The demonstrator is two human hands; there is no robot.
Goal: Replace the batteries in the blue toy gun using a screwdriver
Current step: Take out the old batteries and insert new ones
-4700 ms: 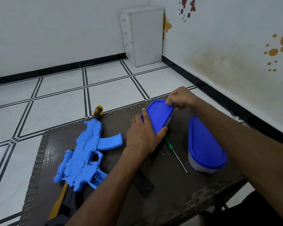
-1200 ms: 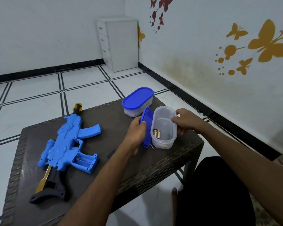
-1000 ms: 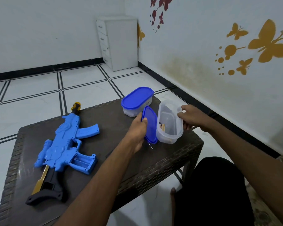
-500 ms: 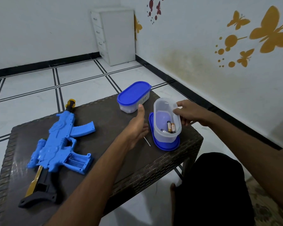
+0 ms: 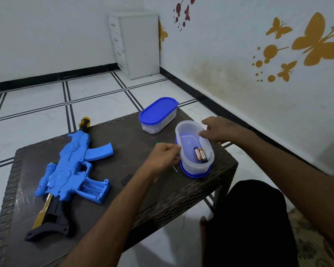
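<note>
The blue toy gun (image 5: 69, 170) lies on the left of the dark wicker table (image 5: 143, 201), its battery compartment (image 5: 93, 189) open and bare. An open clear container (image 5: 189, 162) stands on its blue lid (image 5: 193, 175) near the right edge, with two batteries (image 5: 200, 154) inside. My right hand (image 5: 220, 130) pinches the container's far right rim. My left hand (image 5: 162, 157) is curled beside its left wall, nothing visible in it. The screwdriver lies mostly hidden under that hand, showing only its green handle end (image 5: 156, 143) and metal tip (image 5: 175, 168).
A second container (image 5: 158, 114) with its blue lid on stands at the table's far edge. A small black cover plate (image 5: 126, 180) lies between the gun and my left arm. A white drawer cabinet (image 5: 135, 45) stands in the room's corner; my dark-clad leg (image 5: 249, 218) is right of the table.
The lid came off the clear container and was laid on the table, and the container now stands on it. My left hand has let go and curled its fingers by the container's wall.
</note>
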